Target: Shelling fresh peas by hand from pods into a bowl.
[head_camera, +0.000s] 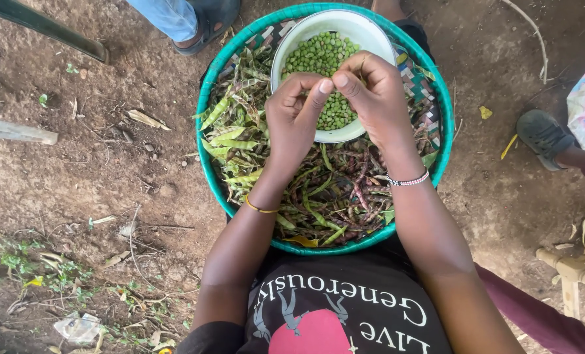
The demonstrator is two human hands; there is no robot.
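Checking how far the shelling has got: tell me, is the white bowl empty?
No: the white bowl holds a heap of green peas, just beyond both hands.

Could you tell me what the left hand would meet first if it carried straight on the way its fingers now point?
Probably the right hand: the left hand already meets it thumb to thumb above the white bowl of green peas.
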